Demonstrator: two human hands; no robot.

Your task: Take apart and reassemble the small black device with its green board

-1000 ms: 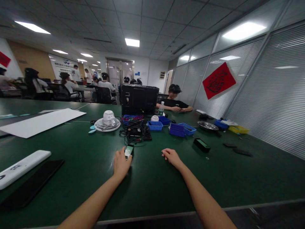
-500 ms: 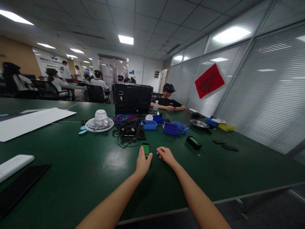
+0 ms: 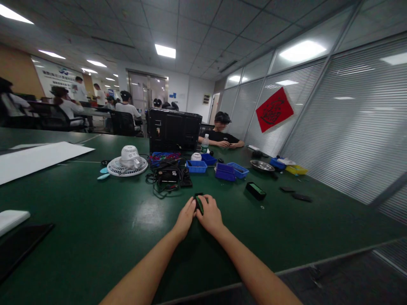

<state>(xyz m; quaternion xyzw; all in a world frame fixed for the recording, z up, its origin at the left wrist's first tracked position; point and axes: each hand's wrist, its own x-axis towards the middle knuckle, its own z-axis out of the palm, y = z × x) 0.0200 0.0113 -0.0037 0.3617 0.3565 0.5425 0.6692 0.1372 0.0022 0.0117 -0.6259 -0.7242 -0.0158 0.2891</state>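
Observation:
My left hand (image 3: 184, 220) is closed around the left side of a small black case (image 3: 198, 195) near the middle of the table. A green circuit board (image 3: 199, 205) shows at the case, tilted, its edge facing me. From the right, my right hand (image 3: 211, 215) has its fingers bent over the board and pinches it. Much of both case and board is hidden under my fingers, so I cannot tell how far the board sits inside. Farther right lies a second black case (image 3: 255, 191) with a green board in it.
Tangled cables and a black power unit (image 3: 168, 175) lie ahead, beside blue trays (image 3: 196, 167). A white fan part (image 3: 127, 163) stands to the left. Two flat black pieces (image 3: 301, 197) and a small ring (image 3: 262, 207) lie rightward. Another person sits across the table.
My right hand has moved left onto the green circuit board and closed on it. The board, earlier lying flat in the case, is now tilted. The view has shifted slightly.

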